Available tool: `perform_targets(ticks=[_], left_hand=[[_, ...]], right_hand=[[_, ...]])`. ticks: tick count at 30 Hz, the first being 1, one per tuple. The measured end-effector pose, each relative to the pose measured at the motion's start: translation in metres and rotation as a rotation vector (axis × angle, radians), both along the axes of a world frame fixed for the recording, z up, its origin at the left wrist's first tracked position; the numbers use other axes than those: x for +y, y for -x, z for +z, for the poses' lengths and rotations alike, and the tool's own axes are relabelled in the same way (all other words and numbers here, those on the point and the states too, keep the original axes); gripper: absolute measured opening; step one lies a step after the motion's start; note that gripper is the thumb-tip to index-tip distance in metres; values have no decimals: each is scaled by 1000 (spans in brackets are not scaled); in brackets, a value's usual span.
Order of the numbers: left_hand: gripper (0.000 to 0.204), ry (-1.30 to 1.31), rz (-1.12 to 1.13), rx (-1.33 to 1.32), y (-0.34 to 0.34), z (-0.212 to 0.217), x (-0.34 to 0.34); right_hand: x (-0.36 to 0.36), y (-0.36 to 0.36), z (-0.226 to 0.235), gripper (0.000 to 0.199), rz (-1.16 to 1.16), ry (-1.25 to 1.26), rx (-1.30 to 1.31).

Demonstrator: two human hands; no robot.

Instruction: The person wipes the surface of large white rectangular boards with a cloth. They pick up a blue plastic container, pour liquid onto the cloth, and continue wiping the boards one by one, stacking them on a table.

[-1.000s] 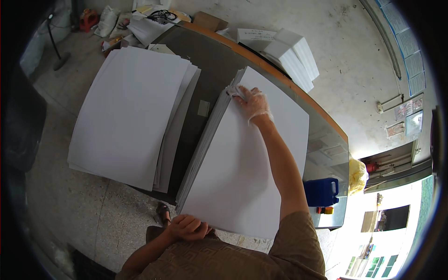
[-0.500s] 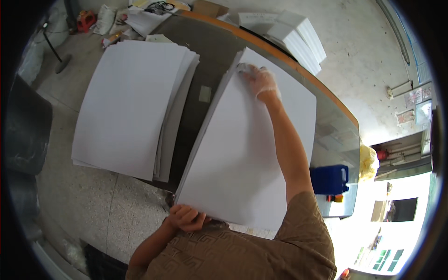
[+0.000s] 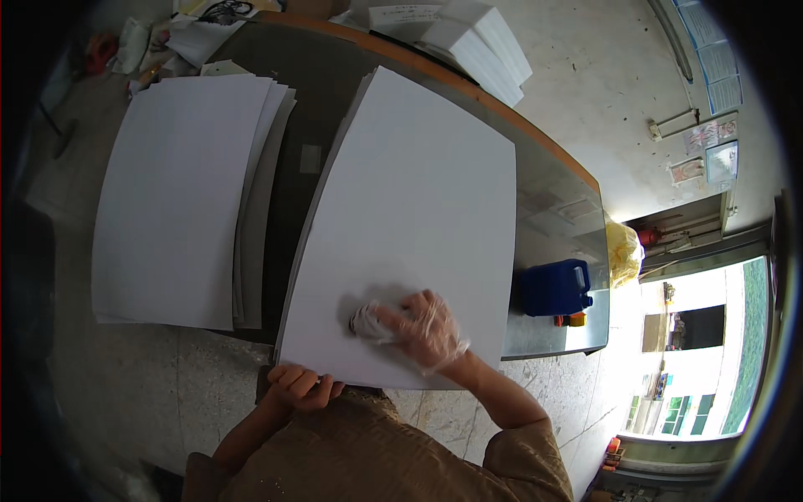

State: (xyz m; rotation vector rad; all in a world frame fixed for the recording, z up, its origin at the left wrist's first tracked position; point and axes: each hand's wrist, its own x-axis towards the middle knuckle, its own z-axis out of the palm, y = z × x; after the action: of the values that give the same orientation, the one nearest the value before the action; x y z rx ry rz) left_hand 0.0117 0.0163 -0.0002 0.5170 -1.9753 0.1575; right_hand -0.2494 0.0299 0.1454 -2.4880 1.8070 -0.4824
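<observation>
A stack of large white sheets point(image 3: 401, 192) lies at a slant on the table in front of me. At its near left corner, my left hand point(image 3: 303, 388) is closed, with bent fingers over the edge of the sheets. My right hand point(image 3: 425, 330) wears a clear plastic glove and is low over the near part of the top sheet. Its fingers are closed round a crumpled whitish cloth wad point(image 3: 372, 325) pressed on the sheet. A second stack of white sheets point(image 3: 171, 201) with uneven edges lies to the left.
The dark glass-topped table point(image 3: 335, 58) has an orange-brown far edge. On its right stand a blue jug point(image 3: 554, 289) and a small red and yellow item point(image 3: 571, 320). White blocks point(image 3: 481, 50) stand beyond the far edge. A yellow bag point(image 3: 623, 253) sits past the right edge.
My right hand has come from the far end of the stack down to its near part with the cloth wad. The left hand stays at the near corner. The whole view has shifted.
</observation>
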Motion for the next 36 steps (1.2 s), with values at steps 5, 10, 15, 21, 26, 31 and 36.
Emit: perform_targets(ticks=[5, 10, 15, 21, 26, 31, 36], left_hand=[[24, -55, 46, -34, -5, 4, 8], [23, -106, 97, -71, -10, 7, 19], [23, -59, 97, -24, -5, 2, 9], [22, 47, 42, 101, 13, -6, -6], [27, 48, 64, 77, 13, -4, -6], [29, -5, 52, 28, 11, 1, -2], [28, -98, 105, 57, 11, 5, 14]], right_hand=[[-204, 129, -18, 47, -330, 1, 170], [-347, 226, -9, 52, -555, 36, 233], [-313, 207, -14, 46, -565, 60, 135], [-22, 97, -14, 55, -131, 44, 95], [116, 23, -4, 61, -40, -80, 22], [75, 58, -7, 63, -35, -74, 39], [-105, 180, -24, 49, -222, 132, 181]])
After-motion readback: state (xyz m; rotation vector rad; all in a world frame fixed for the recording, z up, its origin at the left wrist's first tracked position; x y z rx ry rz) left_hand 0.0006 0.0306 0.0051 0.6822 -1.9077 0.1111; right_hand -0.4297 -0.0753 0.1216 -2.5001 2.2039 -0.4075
